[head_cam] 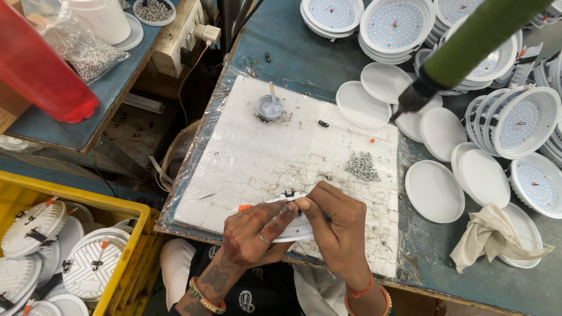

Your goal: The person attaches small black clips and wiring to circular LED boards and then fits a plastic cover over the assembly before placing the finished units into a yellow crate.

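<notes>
Hands, left (253,229) and right (335,221), both grip a round white lamp housing (291,229) above the foam board (257,158).

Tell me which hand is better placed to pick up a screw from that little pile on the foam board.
Probably the right hand. The screw pile lies just above and to its right, closer than to the left hand, which grips the white round lamp from the other side.
</notes>
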Action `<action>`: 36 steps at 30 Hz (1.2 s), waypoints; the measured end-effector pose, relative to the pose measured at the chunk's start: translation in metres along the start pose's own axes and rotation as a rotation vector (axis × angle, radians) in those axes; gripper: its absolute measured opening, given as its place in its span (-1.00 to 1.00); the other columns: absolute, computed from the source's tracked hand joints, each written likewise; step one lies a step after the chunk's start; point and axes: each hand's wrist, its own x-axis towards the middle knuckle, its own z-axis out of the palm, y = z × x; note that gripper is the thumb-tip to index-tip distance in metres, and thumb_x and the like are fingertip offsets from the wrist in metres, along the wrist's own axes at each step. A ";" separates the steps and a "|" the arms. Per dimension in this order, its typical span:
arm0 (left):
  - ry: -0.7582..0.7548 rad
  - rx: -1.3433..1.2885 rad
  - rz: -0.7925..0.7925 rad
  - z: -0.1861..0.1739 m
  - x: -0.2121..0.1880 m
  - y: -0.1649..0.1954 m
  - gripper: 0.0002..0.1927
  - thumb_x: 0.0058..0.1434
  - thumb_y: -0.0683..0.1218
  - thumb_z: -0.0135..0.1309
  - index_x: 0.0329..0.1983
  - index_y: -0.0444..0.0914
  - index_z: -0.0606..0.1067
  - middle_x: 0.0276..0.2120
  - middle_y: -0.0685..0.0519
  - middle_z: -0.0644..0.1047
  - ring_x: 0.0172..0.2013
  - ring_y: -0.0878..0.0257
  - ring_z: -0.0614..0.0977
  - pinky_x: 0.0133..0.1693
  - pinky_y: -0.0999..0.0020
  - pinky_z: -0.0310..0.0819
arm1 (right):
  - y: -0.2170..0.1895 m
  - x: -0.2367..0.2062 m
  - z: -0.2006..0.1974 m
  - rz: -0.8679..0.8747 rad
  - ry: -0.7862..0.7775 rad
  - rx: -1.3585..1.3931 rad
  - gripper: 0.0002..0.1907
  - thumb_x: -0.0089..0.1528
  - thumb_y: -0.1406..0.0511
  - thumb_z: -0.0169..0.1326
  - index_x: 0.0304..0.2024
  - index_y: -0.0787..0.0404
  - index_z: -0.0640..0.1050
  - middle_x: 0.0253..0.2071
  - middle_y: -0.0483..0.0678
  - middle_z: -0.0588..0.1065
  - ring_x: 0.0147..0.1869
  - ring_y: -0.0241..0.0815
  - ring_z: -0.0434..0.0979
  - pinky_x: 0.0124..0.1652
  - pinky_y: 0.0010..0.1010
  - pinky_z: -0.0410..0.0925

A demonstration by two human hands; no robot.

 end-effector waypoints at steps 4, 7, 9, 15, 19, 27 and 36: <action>0.012 -0.018 -0.008 0.001 0.000 0.001 -0.30 0.08 -0.04 0.44 0.30 -0.06 0.44 -0.09 -0.04 0.63 -0.12 0.12 0.73 -0.12 0.27 0.67 | 0.007 0.000 -0.011 -0.216 -0.104 0.031 -0.72 0.01 0.39 0.10 -0.20 0.32 0.56 -0.39 -0.03 0.45 -0.45 -0.24 0.49 -0.45 -0.46 0.28; 0.002 -0.030 -0.009 0.003 -0.001 0.001 -0.27 0.05 0.04 0.45 0.30 -0.02 0.44 -0.10 -0.05 0.63 -0.11 0.13 0.73 -0.08 0.23 0.69 | 0.015 -0.006 -0.016 -0.349 -0.139 -0.059 -0.47 -0.06 0.20 0.39 -0.14 0.35 0.55 -0.25 0.05 0.53 -0.29 -0.11 0.64 -0.36 -0.44 0.43; -0.007 -0.007 -0.001 0.004 -0.003 0.002 -0.32 0.10 -0.04 0.43 0.30 0.02 0.46 -0.08 -0.05 0.64 -0.09 0.15 0.74 -0.06 0.25 0.71 | 0.021 -0.011 -0.015 -0.331 -0.127 -0.094 -0.50 -0.07 0.29 0.38 -0.11 0.33 0.57 -0.20 0.04 0.56 -0.23 -0.09 0.67 -0.32 -0.42 0.46; 0.025 -0.043 -0.019 0.001 -0.004 0.008 -0.38 0.13 0.06 0.46 0.25 0.11 0.48 -0.09 -0.03 0.65 -0.10 0.12 0.74 -0.07 0.26 0.70 | 0.035 -0.023 -0.015 -0.426 -0.114 -0.208 -0.48 -0.05 0.41 0.32 -0.01 0.33 0.58 -0.14 0.06 0.56 -0.16 -0.04 0.66 -0.26 -0.38 0.48; 0.005 -0.076 0.024 -0.004 0.001 0.003 -0.43 0.19 -0.02 0.43 0.24 0.10 0.50 -0.08 -0.04 0.65 -0.11 0.14 0.75 -0.04 0.25 0.71 | 0.037 -0.027 -0.011 -0.477 -0.034 -0.258 -0.50 -0.03 0.46 0.28 -0.01 0.35 0.57 -0.13 0.06 0.58 -0.14 -0.03 0.65 -0.22 -0.36 0.49; 0.020 -0.157 -0.013 -0.004 0.004 -0.007 -0.41 0.15 0.10 0.44 0.24 0.11 0.49 -0.06 0.00 0.65 -0.09 0.18 0.75 -0.04 0.30 0.70 | 0.028 -0.015 -0.006 -0.536 -0.057 -0.337 -0.45 -0.06 0.47 0.24 0.02 0.45 0.54 -0.11 0.17 0.56 -0.10 0.10 0.64 -0.15 -0.24 0.49; 0.042 -0.192 -0.054 -0.001 -0.001 -0.018 -0.43 0.17 0.13 0.42 0.23 0.09 0.50 -0.08 0.01 0.67 -0.12 0.21 0.75 -0.13 0.35 0.68 | 0.019 -0.007 0.000 -0.545 -0.095 -0.355 -0.45 -0.03 0.48 0.22 0.06 0.48 0.51 -0.05 0.20 0.57 -0.07 0.14 0.64 -0.09 -0.18 0.49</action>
